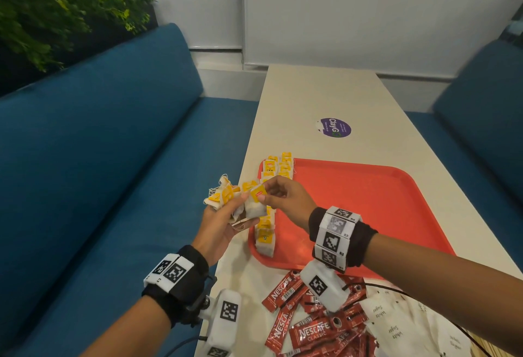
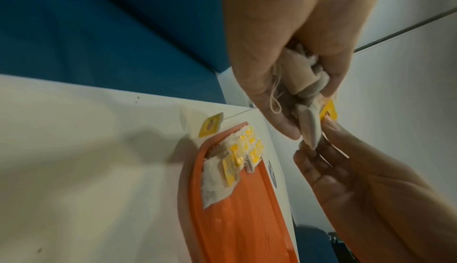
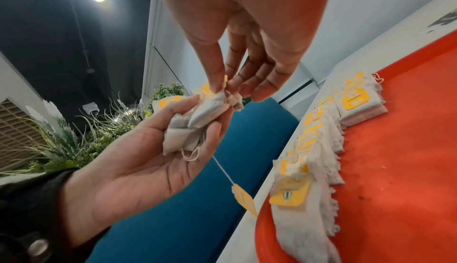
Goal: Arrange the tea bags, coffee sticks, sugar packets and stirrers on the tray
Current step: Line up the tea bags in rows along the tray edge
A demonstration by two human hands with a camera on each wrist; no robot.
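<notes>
The left hand [image 1: 218, 225] is cupping a tangled bunch of yellow-tagged paper tea bags [image 3: 190, 128]; the right hand [image 1: 283, 198] fingers [image 3: 217, 71] are pinching one bag's tag. Knotted strings could be dragging others out, off the red plastic tray [image 1: 368, 201].

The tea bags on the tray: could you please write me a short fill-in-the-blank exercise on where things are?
1. The row of tea bags lies along the ____ edge of the red tray.
2. The left hand holds a bunch of ____.
3. The right hand pinches one tea bag by its ____ tag.
4. The coffee sticks lie on the ____, not on the tray.

Missing words: left; tea bags; yellow; table
</notes>
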